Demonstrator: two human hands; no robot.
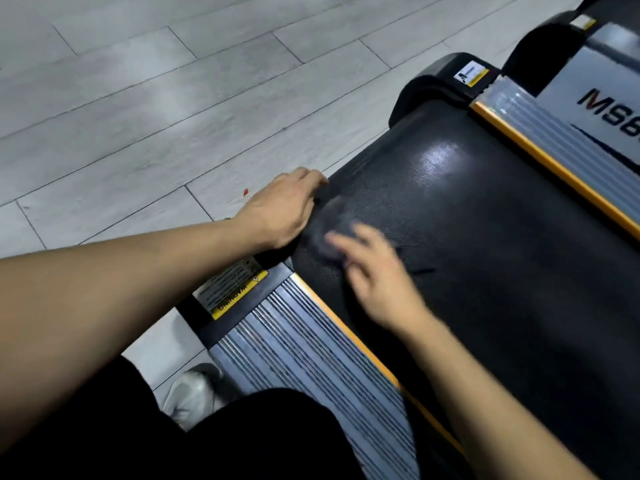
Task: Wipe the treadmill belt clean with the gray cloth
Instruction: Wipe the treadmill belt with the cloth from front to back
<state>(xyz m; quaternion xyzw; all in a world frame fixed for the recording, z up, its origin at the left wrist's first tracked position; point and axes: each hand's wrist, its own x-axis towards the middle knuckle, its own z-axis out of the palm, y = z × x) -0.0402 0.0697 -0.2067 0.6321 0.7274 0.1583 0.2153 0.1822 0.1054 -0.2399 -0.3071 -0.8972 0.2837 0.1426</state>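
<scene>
Under the right hand (375, 271) lies the gray cloth (325, 233).

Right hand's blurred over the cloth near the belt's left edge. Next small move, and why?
Probably sweep the right hand and cloth rightward across the belt. The cloth sits by the belt's left edge, next to the left hand resting there, and most of the belt lies to its right toward the far yellow strip. Blur hides the grip.
</scene>
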